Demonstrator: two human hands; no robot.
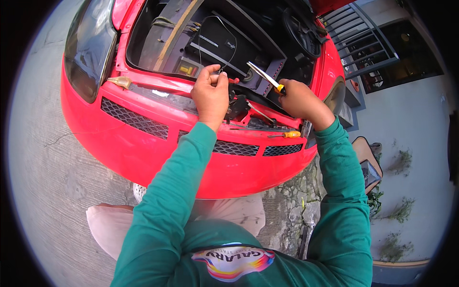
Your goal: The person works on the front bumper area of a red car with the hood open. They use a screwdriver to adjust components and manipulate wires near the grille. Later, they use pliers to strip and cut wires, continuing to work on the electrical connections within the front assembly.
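Note:
My left hand (213,93) is closed in a pinch on a thin dark wire (234,38), over the front lip of the red car's open compartment. The wire loops up and back across a flat black box (229,45). My right hand (301,100) is closed round the yellow-and-black grip of a slim tool with long silver blades (265,74). Its blades point up and left, apart from the wire. Whether it is scissors or long-nose pliers, I cannot tell. A red piece (234,81) shows beside my left fingertips.
A yellow-handled screwdriver (290,134) lies on the red bumper (143,148). Near the lamp (89,50) rests a pale, tapered object (120,82). A wooden strip (174,36) crosses the compartment, with a cable bundle (174,23) next to it. Metal railings (358,36) stand at the right.

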